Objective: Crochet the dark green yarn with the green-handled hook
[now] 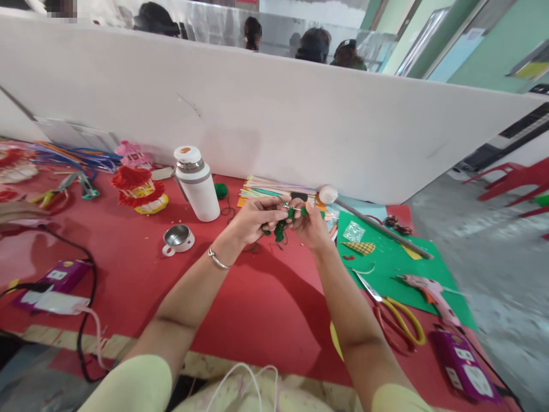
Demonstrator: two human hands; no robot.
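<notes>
Both my hands meet over the red table [257, 297], pinching a small green yarn piece [283, 226]. My left hand [255, 220], with a silver bangle at the wrist, has its fingers closed on the green piece from the left. My right hand [309, 224] grips it from the right, fingers curled. A thin metal needle or pin seems to run between the fingertips. Loose green thread hangs below the piece. A small green yarn ball [221, 190] lies behind, beside a white flask [196, 183].
A steel cup lid [177, 238] sits left of my hands. Scissors with yellow handles [394, 317], a pink glue gun [431, 294] and a green sheet [394, 263] lie at right. Purple power strips [463, 366] [60, 277], a red tasselled lantern [139, 189], and a white partition [274, 109] with people beyond.
</notes>
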